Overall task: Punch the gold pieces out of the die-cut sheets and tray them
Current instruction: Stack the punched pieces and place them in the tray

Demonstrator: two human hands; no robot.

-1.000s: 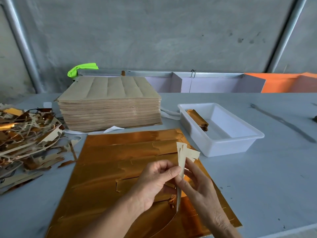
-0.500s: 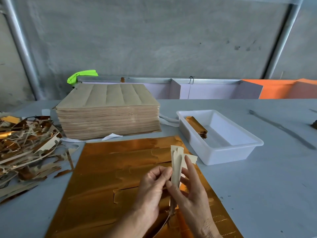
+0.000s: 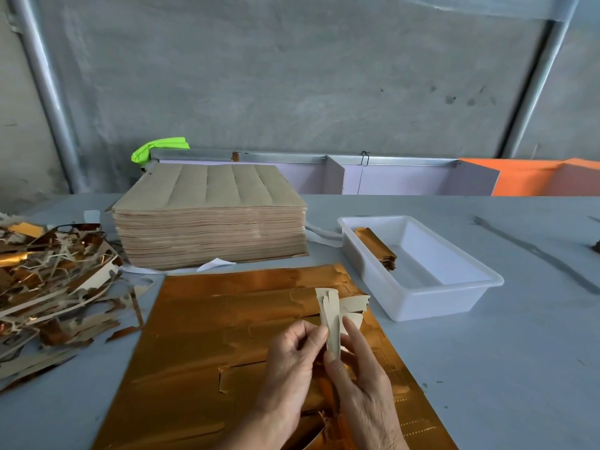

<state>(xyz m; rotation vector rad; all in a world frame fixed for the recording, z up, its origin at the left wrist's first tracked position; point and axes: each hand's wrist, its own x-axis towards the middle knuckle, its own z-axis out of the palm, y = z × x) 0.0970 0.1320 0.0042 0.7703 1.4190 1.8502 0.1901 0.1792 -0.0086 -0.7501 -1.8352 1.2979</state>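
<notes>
Above gold sheet (image 3: 201, 345), near its right edge: punched piece (image 3: 331, 323) stands nearly upright, long axis vertical, pale back toward camera, ragged flap out to right. Both hands come up from bottom edge, meeting at piece. Left hand (image 3: 292, 362) fingers curled, thumb pinching piece's left edge. Right hand (image 3: 363, 381) index extended along right side, thumb pinching lower end. Tray (image 3: 454, 300) right of sheet, gold stack (image 3: 376, 248) inside.

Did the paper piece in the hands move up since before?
Cannot tell. The piece sits at about the same place over the gold sheet and beside the tray; the camera itself tilted.
</notes>
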